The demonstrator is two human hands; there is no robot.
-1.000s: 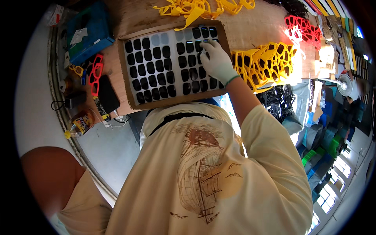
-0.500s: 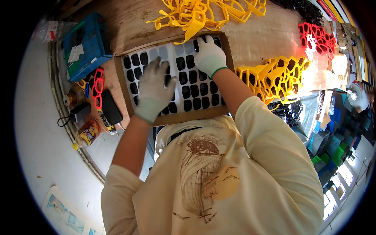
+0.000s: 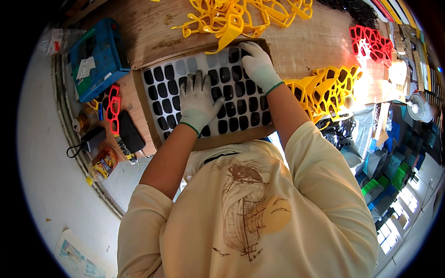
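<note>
A shallow cardboard box (image 3: 215,142) holds rows of dark sunglass lenses (image 3: 229,109) on a white sheet. Several places in the far row look pale grey. My left hand (image 3: 199,103), in a white glove with a green cuff, lies flat over the middle lenses with its fingers spread. At the box's far right corner is my right hand (image 3: 260,68), gloved the same way. Its thumb and forefinger are apart beside a dark lens; the other fingers are partly hidden.
Yellow glasses frames (image 3: 234,23) are heaped beyond the box, and more yellow frames (image 3: 324,90) lie to its right. Red frames (image 3: 371,45) sit far right. On the left are a blue case (image 3: 99,60), red glasses (image 3: 113,109), a black phone-like slab (image 3: 132,131) and a snack packet (image 3: 104,162).
My left hand has moved right and settled on the lenses; it was blurred before. My right hand has shifted slightly right at the far corner, uncovering some lenses.
</note>
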